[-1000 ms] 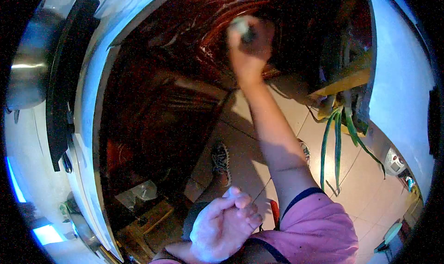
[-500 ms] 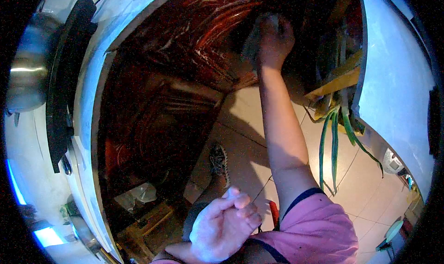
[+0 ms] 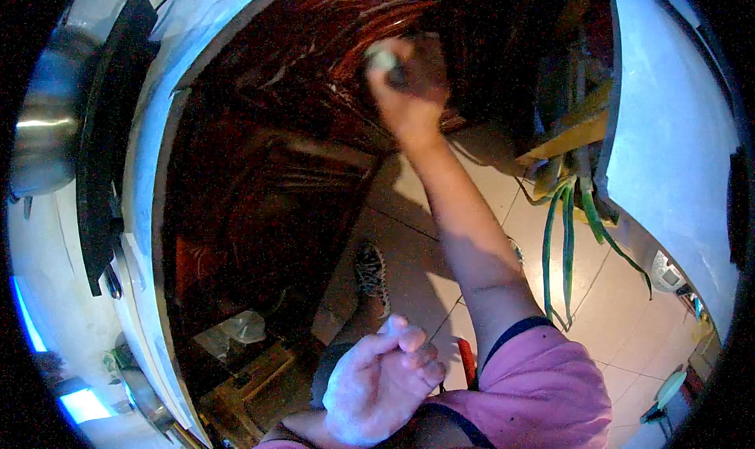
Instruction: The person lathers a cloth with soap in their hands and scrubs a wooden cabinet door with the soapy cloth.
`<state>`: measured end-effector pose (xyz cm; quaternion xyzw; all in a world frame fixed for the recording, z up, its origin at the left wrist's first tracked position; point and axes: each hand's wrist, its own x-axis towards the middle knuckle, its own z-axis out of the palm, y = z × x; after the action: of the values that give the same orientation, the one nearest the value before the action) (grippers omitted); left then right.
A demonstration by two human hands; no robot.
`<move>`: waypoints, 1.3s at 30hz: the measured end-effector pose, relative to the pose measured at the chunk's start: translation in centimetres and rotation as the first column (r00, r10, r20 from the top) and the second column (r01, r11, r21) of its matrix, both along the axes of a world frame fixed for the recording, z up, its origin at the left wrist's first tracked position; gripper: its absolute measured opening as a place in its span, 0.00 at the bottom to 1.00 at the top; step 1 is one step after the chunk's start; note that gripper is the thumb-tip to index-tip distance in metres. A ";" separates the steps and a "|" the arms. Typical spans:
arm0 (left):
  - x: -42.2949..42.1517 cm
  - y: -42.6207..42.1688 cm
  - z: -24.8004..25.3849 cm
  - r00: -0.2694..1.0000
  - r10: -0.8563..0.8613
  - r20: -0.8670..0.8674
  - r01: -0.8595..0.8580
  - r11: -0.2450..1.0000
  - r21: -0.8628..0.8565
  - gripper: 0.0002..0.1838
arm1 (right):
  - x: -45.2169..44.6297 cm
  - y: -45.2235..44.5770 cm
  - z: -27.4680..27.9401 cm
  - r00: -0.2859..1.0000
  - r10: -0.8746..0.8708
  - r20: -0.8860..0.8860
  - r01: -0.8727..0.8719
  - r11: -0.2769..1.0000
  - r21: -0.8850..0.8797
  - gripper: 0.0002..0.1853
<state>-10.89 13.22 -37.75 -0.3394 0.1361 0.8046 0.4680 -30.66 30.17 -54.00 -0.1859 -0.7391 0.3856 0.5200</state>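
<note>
In the head view, my right hand (image 3: 417,95) reaches far forward, smeared by motion. Its fingers are wrapped round a pale cloth (image 3: 384,60), blurred and partly covered by the hand. Just beyond is a glossy, dark reddish-brown carved wooden panel (image 3: 326,83), and the cloth appears to be against it. Close to my body, my left hand (image 3: 381,386) is held palm up with its fingers curled in, and nothing shows inside it. A second carved panel (image 3: 259,182) stands to the left, in shadow.
Pale counters line the left (image 3: 161,182) and right (image 3: 668,111). Long green leaves (image 3: 569,252) hang from a wooden shelf (image 3: 570,142) over the tiled floor (image 3: 409,213). A metal pot (image 3: 47,126) stands far left. My shoe (image 3: 371,276) is below.
My right hand has swept left along the carved panel with the cloth, and the forearm has swung with it. My left hand stays where it was.
</note>
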 end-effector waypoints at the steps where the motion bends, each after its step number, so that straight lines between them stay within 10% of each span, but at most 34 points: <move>1: 0.0 -0.1 0.0 1.000 0.002 0.003 -0.002 1.000 0.009 0.09 | -0.1 1.0 -0.1 0.997 -0.072 -0.018 0.071 0.997 -0.040 0.13; 8: -0.3 -0.6 0.1 0.999 -0.008 -0.032 0.009 1.000 0.023 0.09 | -0.3 3.8 -0.4 0.956 -0.210 -0.204 0.089 0.872 -0.481 0.13; 9: -0.2 -0.7 0.1 1.000 0.004 -0.007 -0.004 1.000 0.015 0.09 | 0.0 3.0 -0.3 0.956 -0.211 -0.201 0.091 0.871 -0.483 0.13; 11: -0.3 -0.7 0.2 1.000 0.019 0.018 -0.019 1.000 0.007 0.09 | 0.0 1.2 0.1 0.968 -0.242 -0.071 0.251 0.952 0.177 0.14; 13: -0.3 -0.6 0.1 1.000 0.017 -0.009 -0.017 1.000 0.001 0.09 | -1.3 -1.4 -1.4 0.975 0.180 -0.132 -0.190 0.979 -0.069 0.17; 14: -0.2 -0.5 0.1 1.000 0.016 -0.010 -0.016 1.000 0.003 0.09 | 0.4 -2.0 0.5 0.994 0.076 -0.076 -0.062 0.983 0.172 0.19; 18: -0.3 -0.8 0.2 0.999 0.001 -0.035 0.000 1.000 0.024 0.09 | -0.2 -1.4 -0.5 0.988 0.155 -0.026 -0.149 0.978 0.147 0.20; 20: -0.2 -0.9 0.3 0.999 0.015 -0.028 -0.015 0.999 0.029 0.09 | -1.5 0.4 -2.0 0.964 -0.163 -0.211 0.178 0.982 0.055 0.15; 22: -0.3 -1.1 0.5 0.998 0.050 -0.023 -0.051 0.998 -0.021 0.09 | 0.8 2.3 0.8 0.990 -0.101 -0.096 0.064 0.941 -0.332 0.16; 25: 0.0 -1.9 -0.1 0.991 0.088 0.101 -0.076 0.990 -0.120 0.06 | 0.2 4.2 -0.5 0.962 -0.275 0.006 0.256 0.890 -0.378 0.16; 29: 0.1 -1.8 0.5 0.998 0.063 0.012 -0.063 0.998 -0.027 0.08 | -1.0 -0.4 -1.1 0.945 -0.153 -0.290 0.131 0.987 -0.095 0.24; 33: 0.3 -2.1 0.8 0.999 0.052 -0.015 -0.052 0.999 0.003 0.08 | 0.7 -4.9 -0.6 0.986 0.163 -0.039 -0.155 0.975 0.157 0.31; 35: 0.5 -2.5 0.7 0.998 0.059 -0.026 -0.059 0.998 0.013 0.08 | 0.5 -3.5 -1.3 0.965 0.260 -0.031 -0.255 0.959 0.123 0.28; 39: 0.6 -3.0 1.2 0.995 0.093 0.048 -0.089 0.994 -0.070 0.07 | 0.7 1.2 1.5 0.984 -0.088 -0.156 0.059 0.982 -0.179 0.18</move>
<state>-10.25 10.26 -36.59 -0.3813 0.1356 0.8110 0.4225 -29.94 31.32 -52.50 -0.2256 -0.6503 0.4428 0.5746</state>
